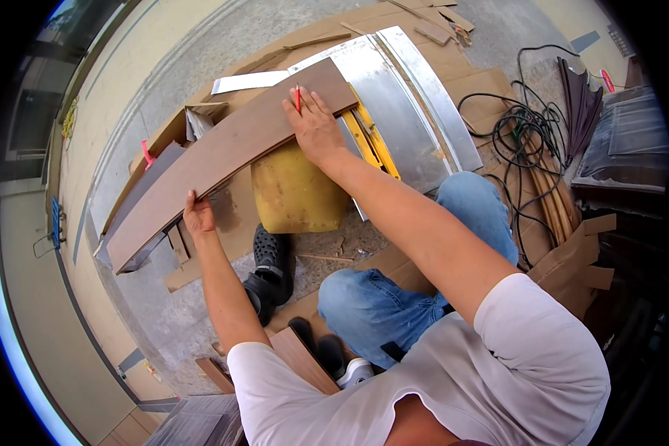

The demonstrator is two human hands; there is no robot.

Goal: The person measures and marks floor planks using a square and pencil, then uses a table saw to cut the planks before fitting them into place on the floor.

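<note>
A long brown wooden plank (223,152) lies slantwise in front of me, its far right end over a yellow-railed tool (364,137). My left hand (198,213) grips the plank's near edge towards its left end, thumb on top and the other fingers mostly hidden beneath. On the plank's right part rests my right hand (316,126), with a red pencil (298,98) held between its fingers. Below the plank stands a dull yellow block-like object (297,189), its top partly covered. A shiny metal sheet (409,104) lies beneath and beyond the yellow-railed tool.
Flattened cardboard (490,82) and wood scraps (435,31) cover part of the floor. A tangled black cable (524,126) lies at the right beside long wooden strips (557,201). Black clogs (271,256) are near my knees, and another cut plank (305,360) lies close to me.
</note>
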